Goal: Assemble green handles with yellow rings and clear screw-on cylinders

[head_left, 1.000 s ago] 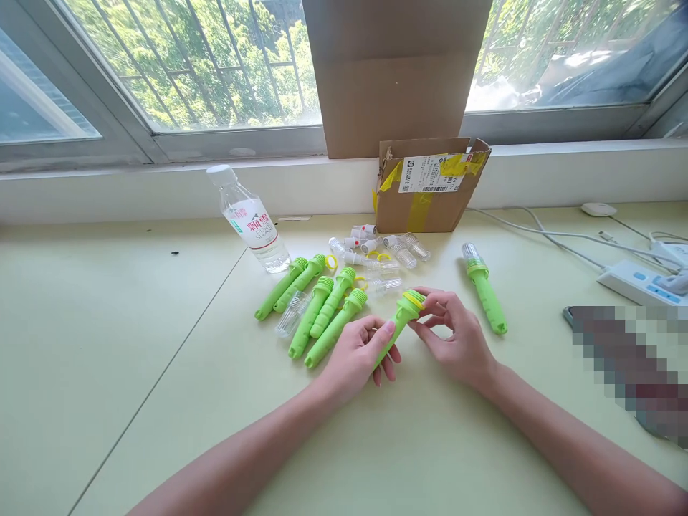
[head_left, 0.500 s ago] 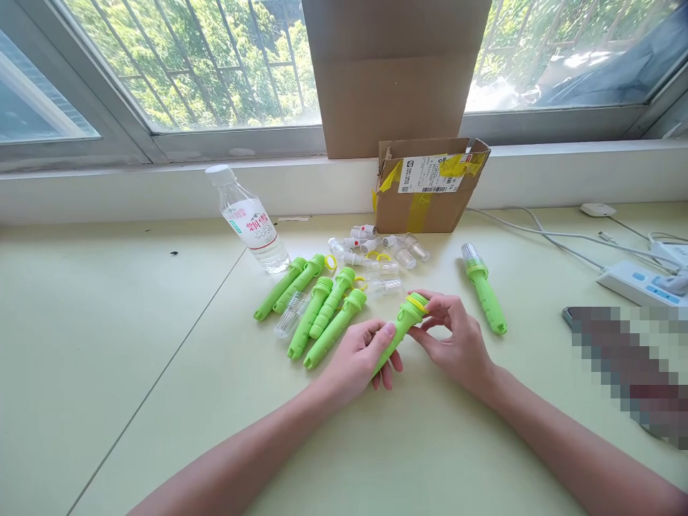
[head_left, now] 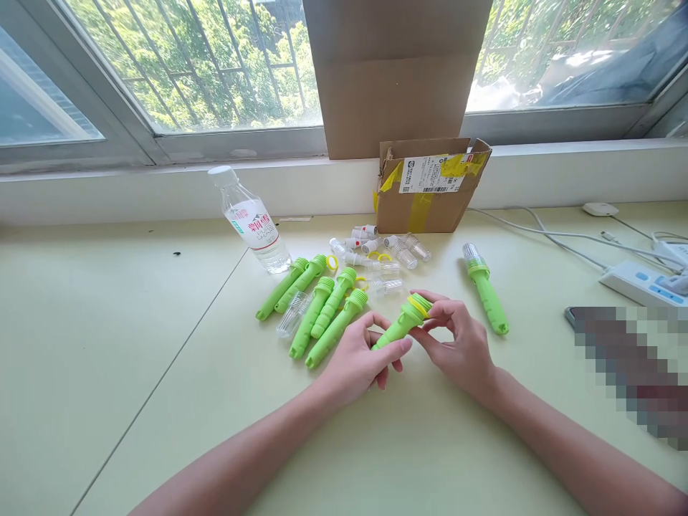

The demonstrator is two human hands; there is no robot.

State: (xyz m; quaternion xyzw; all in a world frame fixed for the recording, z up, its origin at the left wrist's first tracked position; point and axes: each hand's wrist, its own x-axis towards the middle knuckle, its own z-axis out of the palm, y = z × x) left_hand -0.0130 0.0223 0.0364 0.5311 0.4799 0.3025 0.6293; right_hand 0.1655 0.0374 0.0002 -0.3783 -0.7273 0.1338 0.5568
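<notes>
A green plastic tube with a threaded top lies tilted between my hands. My left hand is wrapped round its lower part. Near the threads a yellow ring sits around the tube, and the fingers of my right hand pinch the tube's top end there. Several green tubes lie to the left of my left hand, with a clear ribbed cap among them. To the right, another green tube carries a clear cap.
Clear and white small parts and yellow rings lie behind the hands. Further back stand a water bottle and a cardboard box. A power strip with cables and a blurred phone-like object are at the right.
My left thumb has slid off the tube's upper side and now reaches out beside it. The tube lies slightly flatter. My right hand has barely moved.
</notes>
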